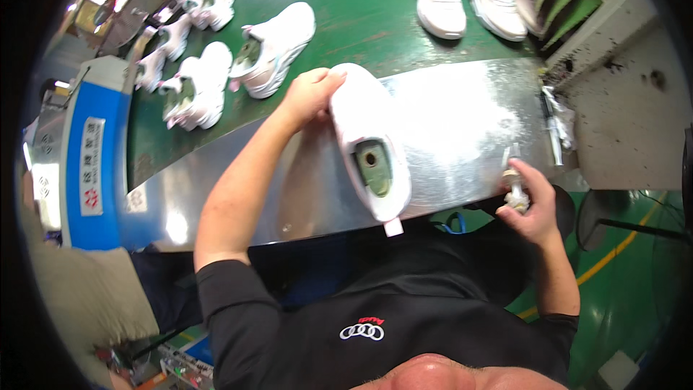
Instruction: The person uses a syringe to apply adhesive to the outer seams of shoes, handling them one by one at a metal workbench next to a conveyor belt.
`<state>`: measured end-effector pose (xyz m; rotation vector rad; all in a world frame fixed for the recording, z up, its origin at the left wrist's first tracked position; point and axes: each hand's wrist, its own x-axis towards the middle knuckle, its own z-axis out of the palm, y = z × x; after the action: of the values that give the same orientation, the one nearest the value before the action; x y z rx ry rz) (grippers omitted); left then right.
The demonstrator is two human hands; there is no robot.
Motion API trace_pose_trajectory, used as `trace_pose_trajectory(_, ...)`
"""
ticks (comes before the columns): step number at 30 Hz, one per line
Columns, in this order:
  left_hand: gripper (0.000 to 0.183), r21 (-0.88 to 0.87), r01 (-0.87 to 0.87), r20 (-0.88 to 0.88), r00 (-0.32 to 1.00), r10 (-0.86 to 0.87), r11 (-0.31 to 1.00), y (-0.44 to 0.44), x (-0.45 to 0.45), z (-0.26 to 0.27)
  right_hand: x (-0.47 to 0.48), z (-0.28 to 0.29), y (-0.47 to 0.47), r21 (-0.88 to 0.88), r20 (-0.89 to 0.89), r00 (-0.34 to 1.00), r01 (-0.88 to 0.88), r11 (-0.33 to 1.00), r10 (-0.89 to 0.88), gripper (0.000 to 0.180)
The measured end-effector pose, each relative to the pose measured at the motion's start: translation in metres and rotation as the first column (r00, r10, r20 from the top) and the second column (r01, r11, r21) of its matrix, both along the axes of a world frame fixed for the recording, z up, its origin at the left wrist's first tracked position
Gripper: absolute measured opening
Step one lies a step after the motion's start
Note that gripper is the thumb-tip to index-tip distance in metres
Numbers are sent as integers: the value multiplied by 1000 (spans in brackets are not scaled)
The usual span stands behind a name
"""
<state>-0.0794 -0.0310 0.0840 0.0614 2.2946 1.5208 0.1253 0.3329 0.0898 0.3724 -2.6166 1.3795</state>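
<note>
My left hand grips a white sports shoe by its toe end, thumb on top. The shoe is held above a shiny metal plate, its opening and pull tab towards me. Through the opening shows a green insole with a dark round spot. My right hand is by the plate's right front edge, its fingers closed around a small whitish tool with a crusted lump at its lower end. What exactly this tool is cannot be told.
Beyond the plate, a green belt carries several white shoes at left and a pair of pale shoes at right. A rack with green slats stands far right. Another person's clothing shows at lower left, beside a blue machine panel.
</note>
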Motion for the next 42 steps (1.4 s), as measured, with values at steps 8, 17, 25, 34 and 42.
trace_pose_trajectory(8, 47, 646, 13, -123, 988, 88, 763, 36, 64, 47, 12, 33, -11, -246, 89, 989, -94, 965, 119, 70)
trace_pose_trajectory(17, 68, 887, 43, -27, 999, -40, 460, 16, 95, 26, -23, 77, -57, -817, -76, 832, -368, 445, 549, 93)
trace_pose_trajectory(25, 70, 893, 204, -195, 979, -63, 401, 16, 106, 27, -46, 106, -105, -866, -195, 669, -461, 194, 717, 78)
trace_pose_trajectory(34, 72, 806, 385, -395, 915, -74, 449, 18, 108, 30, -51, 108, -119, -886, -223, 623, -450, 111, 750, 80)
trace_pose_trajectory(42, 74, 796, 382, -405, 912, -55, 469, 18, 110, 32, -46, 111, -122, -913, -118, 693, -357, 197, 711, 82)
